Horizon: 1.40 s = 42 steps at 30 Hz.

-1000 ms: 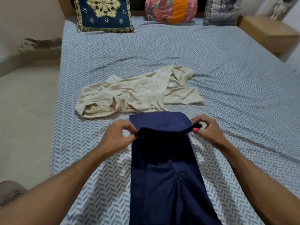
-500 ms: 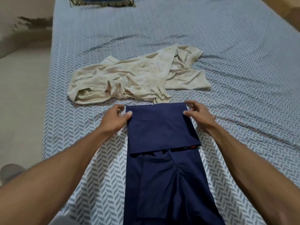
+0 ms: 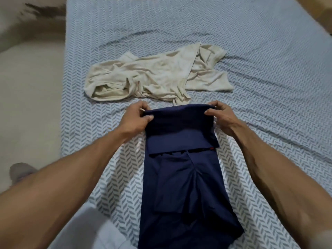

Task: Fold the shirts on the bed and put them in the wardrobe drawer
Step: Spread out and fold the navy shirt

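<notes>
- Blue-and-white chevron bedsheet fills your view, with bare floor off the left edge of the bed.
- Your left hand has its grip pinched on the far left corner of the navy shirt, thumb on top, fingers curled under.
- That navy shirt lies as a long narrow strip running toward you, its far end doubled over and lifted slightly off the bed between your hands; holding both corners keeps the fold edge straight, I'd judge.
- Beyond it, the cream shirt sits crumpled and unfolded, nearly touching the navy fold.
- Your right hand mirrors the left, its grip pinched on the far right corner.
- No wardrobe or drawer is in view, so nothing is stowed as far as you can see.
</notes>
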Each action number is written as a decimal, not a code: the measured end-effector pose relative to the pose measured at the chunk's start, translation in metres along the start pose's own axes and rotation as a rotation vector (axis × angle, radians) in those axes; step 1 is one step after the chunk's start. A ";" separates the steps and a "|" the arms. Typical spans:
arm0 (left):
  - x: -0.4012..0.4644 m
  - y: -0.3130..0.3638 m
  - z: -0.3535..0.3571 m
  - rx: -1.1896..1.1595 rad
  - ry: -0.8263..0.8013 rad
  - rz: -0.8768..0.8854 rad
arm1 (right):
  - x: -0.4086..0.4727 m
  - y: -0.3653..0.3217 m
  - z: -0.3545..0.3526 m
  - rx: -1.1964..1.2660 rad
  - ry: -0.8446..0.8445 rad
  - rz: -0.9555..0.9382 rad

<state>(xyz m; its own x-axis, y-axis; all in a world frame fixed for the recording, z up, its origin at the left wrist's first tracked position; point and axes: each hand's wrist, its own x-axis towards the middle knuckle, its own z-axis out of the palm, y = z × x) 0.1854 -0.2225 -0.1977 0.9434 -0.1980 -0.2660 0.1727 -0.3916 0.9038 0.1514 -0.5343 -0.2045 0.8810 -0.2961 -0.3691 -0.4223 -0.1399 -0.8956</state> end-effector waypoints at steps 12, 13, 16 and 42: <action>-0.189 -0.005 -0.009 0.486 -0.242 0.630 | -0.216 0.039 -0.049 -0.640 0.020 -0.382; -0.204 -0.010 -0.007 0.524 -0.305 0.680 | -0.231 0.051 -0.050 -0.667 0.010 -0.427; -0.237 -0.028 0.001 0.616 -0.439 0.732 | -0.263 0.086 -0.050 -0.751 -0.050 -0.526; -0.157 -0.051 0.036 -0.033 0.274 -0.430 | -0.160 0.090 0.000 -0.349 0.249 0.239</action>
<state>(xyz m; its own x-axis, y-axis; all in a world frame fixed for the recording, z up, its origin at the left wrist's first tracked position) 0.0181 -0.2038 -0.2135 0.8239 0.2193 -0.5226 0.5662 -0.3563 0.7432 -0.0277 -0.4999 -0.2263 0.6909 -0.5695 -0.4453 -0.6902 -0.3362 -0.6408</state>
